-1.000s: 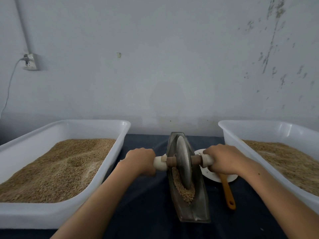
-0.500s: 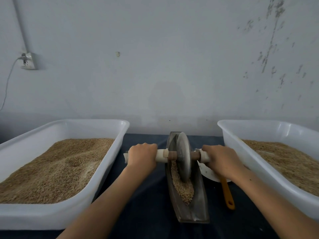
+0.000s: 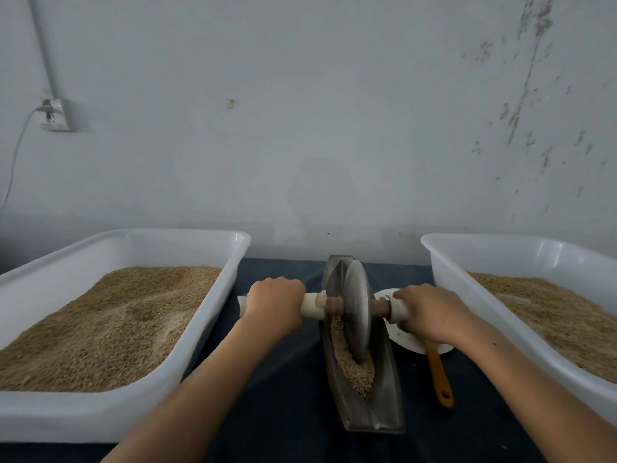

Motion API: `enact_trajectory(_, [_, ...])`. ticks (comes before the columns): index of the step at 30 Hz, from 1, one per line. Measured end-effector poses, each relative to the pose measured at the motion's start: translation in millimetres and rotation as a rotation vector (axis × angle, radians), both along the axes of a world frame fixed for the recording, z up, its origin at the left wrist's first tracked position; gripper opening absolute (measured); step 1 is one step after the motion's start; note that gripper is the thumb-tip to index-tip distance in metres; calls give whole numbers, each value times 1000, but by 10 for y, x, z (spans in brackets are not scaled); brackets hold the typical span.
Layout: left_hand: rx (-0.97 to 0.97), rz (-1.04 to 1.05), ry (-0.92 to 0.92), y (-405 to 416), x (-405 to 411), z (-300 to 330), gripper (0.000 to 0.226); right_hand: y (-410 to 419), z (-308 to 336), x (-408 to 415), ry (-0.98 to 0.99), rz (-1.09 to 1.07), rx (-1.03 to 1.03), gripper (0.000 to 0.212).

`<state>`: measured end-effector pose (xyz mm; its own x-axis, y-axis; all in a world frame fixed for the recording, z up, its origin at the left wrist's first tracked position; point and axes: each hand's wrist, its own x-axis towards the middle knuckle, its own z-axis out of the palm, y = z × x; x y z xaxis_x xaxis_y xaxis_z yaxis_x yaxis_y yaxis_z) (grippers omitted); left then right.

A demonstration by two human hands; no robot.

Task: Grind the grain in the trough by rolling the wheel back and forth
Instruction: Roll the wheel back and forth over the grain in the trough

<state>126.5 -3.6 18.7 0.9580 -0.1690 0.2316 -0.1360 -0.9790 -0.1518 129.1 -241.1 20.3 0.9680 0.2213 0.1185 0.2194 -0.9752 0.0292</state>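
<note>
I saw the trough [image 3: 384, 389] lying long and thin on the dark cloth [image 3: 283, 396], one end pointing at me and the other at the wall [image 3: 334, 128]. The wheel [image 3: 357, 309] stood up on its edge in the far half of the trough, lined up with its length. The handle [image 3: 312, 304] went through the wheel's middle and ran side to side, across the trough.

My left hand [image 3: 275, 304] was curled tight around the handle's white-wrapped left part. My right hand [image 3: 430, 312] was curled tight around the right part — both just beside the wheel, one on each side. The fingers wrapped under the handle, so I could not see their tips.

The grain [image 3: 354, 369] lay in the trough, piled up just on the near side of the wheel. The wheel's bottom edge was sunk in it and hidden.

Under my right hand sat a white plate [image 3: 400, 335], mostly covered. An orange spoon handle [image 3: 439, 375] stuck out toward me — its bowl was hidden.

Outside my left hand was a white tub [image 3: 213, 315] of grain, and outside my right hand another white tub [image 3: 444, 272], cut off at the edge.
</note>
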Motion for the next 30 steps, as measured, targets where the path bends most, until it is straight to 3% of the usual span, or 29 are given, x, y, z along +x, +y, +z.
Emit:
enact_trajectory(4, [-88,2,-83,12,9,-68,19,36,-91,11,-282,35,28,11])
enact_trajectory(7, [-128,-11,-82,29,9,-88,19,45,-87,18,-319,62,39,14])
enact_trajectory(15, [-23,-17,94,48,-18,10,28,12,46,-25,6,27,-44,16])
enact_trajectory(19, [-28,-22,147,67,-12,21,33,34,93,-49,44,26,-63,12])
enact_trajectory(23, [-83,-4,171,100,36,-19,32,61,34,-48,-149,49,-46,16])
enact_trajectory(26, [-145,13,115,104,50,-76,22,82,-46,-11,-352,81,-58,32])
enact_trajectory(30, [-137,16,2,62,19,-92,12,68,-107,43,-418,83,-8,26])
